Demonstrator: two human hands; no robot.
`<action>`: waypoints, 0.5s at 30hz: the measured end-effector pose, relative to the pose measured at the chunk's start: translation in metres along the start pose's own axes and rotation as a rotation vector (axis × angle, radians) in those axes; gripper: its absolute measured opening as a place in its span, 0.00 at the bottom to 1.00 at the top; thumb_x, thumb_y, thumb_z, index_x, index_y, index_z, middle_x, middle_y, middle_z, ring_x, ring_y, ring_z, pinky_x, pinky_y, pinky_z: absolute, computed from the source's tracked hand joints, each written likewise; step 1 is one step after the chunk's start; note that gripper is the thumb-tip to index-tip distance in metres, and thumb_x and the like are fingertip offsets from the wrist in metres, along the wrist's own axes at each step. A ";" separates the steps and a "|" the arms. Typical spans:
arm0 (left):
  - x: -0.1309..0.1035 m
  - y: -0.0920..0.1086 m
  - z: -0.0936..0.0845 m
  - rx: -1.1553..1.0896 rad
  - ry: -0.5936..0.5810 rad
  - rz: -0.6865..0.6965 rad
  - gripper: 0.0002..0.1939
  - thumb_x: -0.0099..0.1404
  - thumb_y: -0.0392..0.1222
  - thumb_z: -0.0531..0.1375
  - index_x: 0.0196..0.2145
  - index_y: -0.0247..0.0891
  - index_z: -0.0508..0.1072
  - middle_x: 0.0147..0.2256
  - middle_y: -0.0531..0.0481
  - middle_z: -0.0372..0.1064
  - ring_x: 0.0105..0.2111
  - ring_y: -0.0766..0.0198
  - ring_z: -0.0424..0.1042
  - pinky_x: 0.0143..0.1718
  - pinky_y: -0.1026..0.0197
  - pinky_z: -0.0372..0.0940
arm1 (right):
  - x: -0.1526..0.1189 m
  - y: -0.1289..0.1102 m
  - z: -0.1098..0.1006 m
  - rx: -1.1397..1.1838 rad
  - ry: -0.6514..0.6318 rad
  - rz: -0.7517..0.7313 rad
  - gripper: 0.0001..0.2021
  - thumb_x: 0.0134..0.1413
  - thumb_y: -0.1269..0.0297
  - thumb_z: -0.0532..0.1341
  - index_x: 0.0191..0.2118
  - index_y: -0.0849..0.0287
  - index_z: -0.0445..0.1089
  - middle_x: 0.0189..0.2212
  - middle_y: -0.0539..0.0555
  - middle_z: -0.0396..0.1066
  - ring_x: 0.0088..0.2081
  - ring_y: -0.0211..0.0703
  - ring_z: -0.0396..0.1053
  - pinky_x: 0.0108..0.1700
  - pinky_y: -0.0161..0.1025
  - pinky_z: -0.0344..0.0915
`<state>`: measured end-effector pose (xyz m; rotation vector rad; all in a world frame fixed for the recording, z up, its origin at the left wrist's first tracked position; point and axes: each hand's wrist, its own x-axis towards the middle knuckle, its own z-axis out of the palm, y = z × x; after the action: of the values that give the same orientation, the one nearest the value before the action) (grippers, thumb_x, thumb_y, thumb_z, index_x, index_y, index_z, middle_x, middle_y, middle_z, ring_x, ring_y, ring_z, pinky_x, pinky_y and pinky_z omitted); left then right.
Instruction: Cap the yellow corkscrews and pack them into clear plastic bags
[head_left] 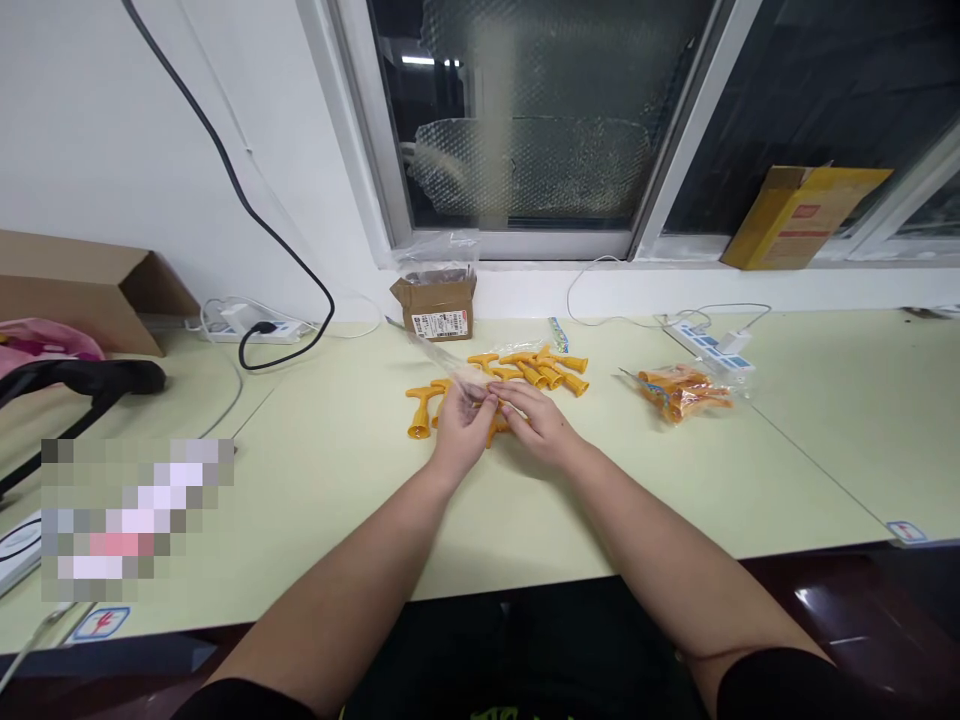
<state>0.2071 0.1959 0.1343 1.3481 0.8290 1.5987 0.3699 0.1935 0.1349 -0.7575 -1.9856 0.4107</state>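
Note:
Both hands meet over a spread of yellow plastic T-shaped pieces with flared ends (420,415) on the pale green table. A clear plastic bag (442,360) is pinched in my left hand (463,425), its film rising toward the back left. My right hand (544,425) touches the left at the fingertips, with its fingers drawn together at the bag's edge. What lies between the right fingertips is too small to make out surely. More yellow pieces (551,370) lie just behind the hands, and some are hidden under them.
A filled clear bag of orange-yellow pieces (682,392) lies to the right. An open small cardboard box (439,305) stands by the window. Power strips (709,345) and cables run along the wall. A larger carton (75,280) and a black strap-like object (90,385) occupy the left.

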 end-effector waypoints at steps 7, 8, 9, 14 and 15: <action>-0.004 -0.003 0.000 0.036 -0.166 -0.140 0.14 0.59 0.41 0.67 0.33 0.41 0.63 0.30 0.56 0.64 0.30 0.66 0.67 0.35 0.62 0.65 | -0.001 0.009 0.003 0.142 -0.085 0.220 0.29 0.73 0.47 0.50 0.71 0.53 0.64 0.69 0.58 0.63 0.73 0.52 0.54 0.75 0.56 0.49; -0.005 -0.002 -0.001 0.067 -0.224 -0.144 0.13 0.59 0.41 0.67 0.33 0.41 0.63 0.30 0.56 0.63 0.30 0.67 0.66 0.35 0.62 0.64 | 0.000 0.010 0.002 0.168 -0.092 0.233 0.29 0.73 0.46 0.49 0.70 0.53 0.65 0.69 0.58 0.64 0.73 0.52 0.55 0.75 0.56 0.49; -0.007 -0.001 -0.001 0.106 -0.295 -0.135 0.12 0.59 0.40 0.66 0.32 0.40 0.63 0.30 0.55 0.64 0.30 0.67 0.66 0.35 0.62 0.64 | 0.001 0.010 0.001 0.187 -0.094 0.244 0.29 0.73 0.45 0.49 0.69 0.54 0.66 0.69 0.58 0.64 0.73 0.53 0.56 0.75 0.56 0.49; -0.014 0.005 -0.003 0.302 -0.617 -0.021 0.06 0.59 0.36 0.64 0.34 0.38 0.69 0.31 0.52 0.67 0.32 0.65 0.66 0.35 0.62 0.63 | 0.003 0.013 -0.001 0.231 0.025 0.340 0.32 0.69 0.40 0.53 0.71 0.50 0.62 0.72 0.55 0.58 0.74 0.53 0.54 0.76 0.56 0.46; -0.016 0.006 -0.002 0.317 -0.651 -0.017 0.06 0.59 0.36 0.63 0.34 0.38 0.69 0.32 0.51 0.68 0.32 0.64 0.67 0.36 0.61 0.63 | 0.003 0.014 0.000 0.259 0.066 0.384 0.33 0.68 0.39 0.54 0.72 0.49 0.61 0.73 0.54 0.57 0.74 0.52 0.53 0.76 0.56 0.46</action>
<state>0.2050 0.1789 0.1327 1.9304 0.6922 0.9279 0.3731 0.2056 0.1290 -0.9709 -1.6809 0.8408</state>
